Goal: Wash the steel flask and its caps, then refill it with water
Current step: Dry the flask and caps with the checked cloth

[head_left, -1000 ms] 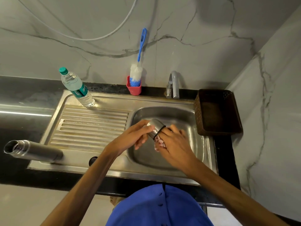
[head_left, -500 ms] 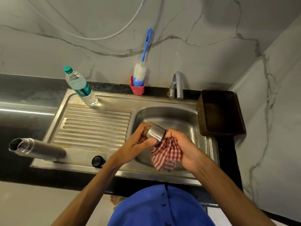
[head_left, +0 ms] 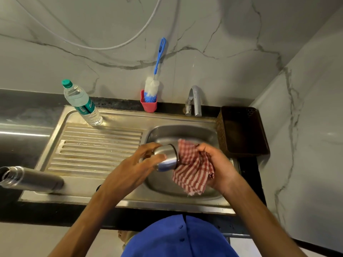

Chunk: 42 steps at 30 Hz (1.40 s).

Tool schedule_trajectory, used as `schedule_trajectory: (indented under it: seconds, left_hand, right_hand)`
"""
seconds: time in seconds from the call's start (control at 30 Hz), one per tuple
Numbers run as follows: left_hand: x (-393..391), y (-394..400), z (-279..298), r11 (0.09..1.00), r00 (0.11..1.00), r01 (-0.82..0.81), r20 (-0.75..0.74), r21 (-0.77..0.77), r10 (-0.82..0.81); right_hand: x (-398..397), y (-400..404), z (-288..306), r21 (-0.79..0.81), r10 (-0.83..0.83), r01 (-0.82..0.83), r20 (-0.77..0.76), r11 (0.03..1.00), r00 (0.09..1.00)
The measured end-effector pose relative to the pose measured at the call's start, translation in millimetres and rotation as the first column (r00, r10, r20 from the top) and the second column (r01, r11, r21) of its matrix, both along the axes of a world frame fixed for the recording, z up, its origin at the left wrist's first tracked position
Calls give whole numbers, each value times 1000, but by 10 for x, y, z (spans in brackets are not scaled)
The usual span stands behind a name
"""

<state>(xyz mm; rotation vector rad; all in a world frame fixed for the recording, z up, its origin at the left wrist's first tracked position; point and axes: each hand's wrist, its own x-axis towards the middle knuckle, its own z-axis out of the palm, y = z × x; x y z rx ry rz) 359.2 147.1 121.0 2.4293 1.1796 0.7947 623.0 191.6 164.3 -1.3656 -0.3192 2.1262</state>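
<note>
While the left hand (head_left: 141,167) curls its fingers and thumb round the steel cap (head_left: 166,157), holding it over the sink (head_left: 185,132) basin with its open mouth turned right, the right hand (head_left: 218,167) grips a bunched red-checked cloth (head_left: 193,169). The cloth touches the cap's rim and hangs down from the right hand towards the near side of the basin.

The flask (head_left: 32,179) lies on its side at the near left corner of the drainboard (head_left: 96,145), its open neck pointing left past the sink's edge, well apart from both hands. A small dark round thing (head_left: 98,187), mostly hidden by the left forearm, sits on the near edge of the drainboard; what it is cannot be told.

At the far left of the drainboard stands a water bottle (head_left: 81,103) with a green top. Against the far wall a red holder (head_left: 148,104) carries a blue-handled brush (head_left: 155,78), and the tap (head_left: 194,100) stands to its right. A brown basket (head_left: 243,131) sits right of the basin, just beside it.
</note>
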Motion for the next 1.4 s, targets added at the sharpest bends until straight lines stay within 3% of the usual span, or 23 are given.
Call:
schedule_trajectory:
  seconds: [0.13,0.23,0.37,0.47,0.6,0.7,0.8,0.9,0.97,1.03,1.1,1.17,1.27,1.33,1.4]
  left_hand:
    - [-109,-46,-239,974,959,-166,206,-152,196]
    - [6,-26,-396,884,788,-286,435,-370,436]
    - [357,65,-375,792,587,-135,596,-596,548]
    - [573,173,-368,752,528,-66,617,-655,584]
    - [765,295,-326,766,589,-68,594,-639,548]
    - [799,357,-319,772,630,-37,585,-635,511]
    - [768,398,-341,745,653,-83,528,-662,543]
    - [692,411,-341,736,661,-143,490,-661,568]
    - [626,385,-335,747,677,-161,479,-645,559]
    - [563,349,-325,749,677,-185,470,-637,566]
    - [485,305,-332,755,681,-210,462,-621,569]
    - [392,261,-357,781,711,-247,441,-573,548]
    - [207,116,-389,795,717,-294,428,-531,550]
    - [66,-28,-464,787,697,-335,425,-519,577]
    - [-121,-226,-578,752,665,-411,395,-515,634]
  right_hand:
    - [308,159,-27,47,-182,184,-43,982,982]
    - [502,298,-102,132,-188,180,48,975,981]
    - [816,498,-369,188,-285,253,167,949,944]
    - [1094,694,-477,304,-364,262,352,916,862]
    - [1466,1029,-489,566,-421,-34,650,824,633]
    - [1742,1302,-635,648,-512,-435,761,625,398]
    - [1962,1425,-1046,519,-473,-670,837,530,275]
    - [2163,1353,-1569,116,-113,-804,992,584,61]
    - [2247,1297,-1775,-79,96,-799,995,596,-26]
    - [2217,1250,-1736,-84,89,-762,995,642,-35]
    - [2056,1161,-1505,51,-69,-749,998,661,7]
    - [1780,1030,-1241,217,-221,-743,971,633,96]
    - [1218,796,-976,426,-312,-724,902,542,298]
    - [834,625,-910,480,-285,-741,877,470,388]
    - [379,413,-884,488,-122,-765,866,421,485]
